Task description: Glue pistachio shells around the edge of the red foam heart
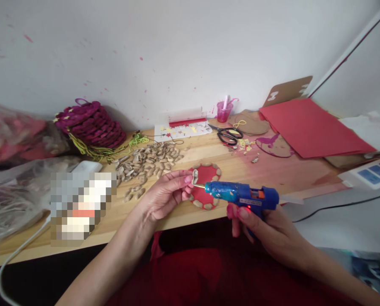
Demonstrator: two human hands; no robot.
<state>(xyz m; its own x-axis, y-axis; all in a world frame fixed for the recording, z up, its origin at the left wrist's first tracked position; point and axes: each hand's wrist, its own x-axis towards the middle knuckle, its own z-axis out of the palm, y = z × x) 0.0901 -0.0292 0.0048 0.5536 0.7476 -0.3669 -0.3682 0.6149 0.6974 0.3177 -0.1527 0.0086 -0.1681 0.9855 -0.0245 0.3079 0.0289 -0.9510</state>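
Note:
Between thumb and fingers, my left hand (172, 191) pinches a peanut shell (195, 177). My right hand (260, 223) is wrapped around the handle of a blue glue gun (228, 192) with a small red light lit. The metal nozzle points left and meets the lower part of the shell, or nearly so. Below them on the table lies a red disc (205, 173) with peanut shells around its rim; my left fingers and the gun hide part of it. A pile of peanut shells (151, 160) spreads behind my left hand.
Black scissors (230, 135), a pink-stained cup (224, 112) and a sheet with star stickers (183, 131) stand or lie along the back. Red paper (314, 127) is at right. At left are a purple woven bundle (94, 125), plastic bags (20, 182) and a white cable (24, 246).

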